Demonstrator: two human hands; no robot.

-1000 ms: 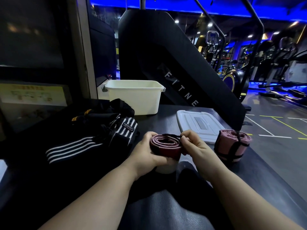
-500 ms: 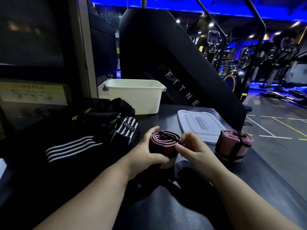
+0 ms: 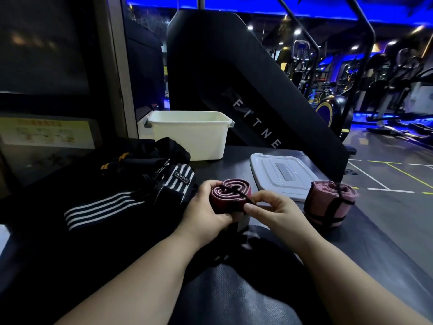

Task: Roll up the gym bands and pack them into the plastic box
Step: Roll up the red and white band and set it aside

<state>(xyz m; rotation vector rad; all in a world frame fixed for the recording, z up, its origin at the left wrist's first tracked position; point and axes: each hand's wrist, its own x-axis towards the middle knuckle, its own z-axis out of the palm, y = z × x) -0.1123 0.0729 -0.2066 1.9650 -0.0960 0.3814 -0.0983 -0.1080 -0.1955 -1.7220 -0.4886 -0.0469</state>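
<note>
My left hand [image 3: 206, 211] grips a dark red gym band [image 3: 228, 195] rolled into a flat coil, its spiral end facing up. A thin black cord crosses the top of the coil, and my right hand [image 3: 273, 208] pinches that cord at the coil's right edge. A second rolled pink band [image 3: 330, 202], tied with black cord, stands on the table to the right. The white plastic box [image 3: 189, 134] stands open at the back of the table, and its lid [image 3: 281, 174] lies flat to its right.
A heap of black bands with white stripes [image 3: 112, 191] lies on the dark table [image 3: 386, 231] to the left of my hands. A large black fitness machine [image 3: 246, 90] rises behind the box. The table's right edge drops to the gym floor.
The red coil has been turned so its spiral end faces up. My right hand has shifted along the black cord to the coil's right edge.
</note>
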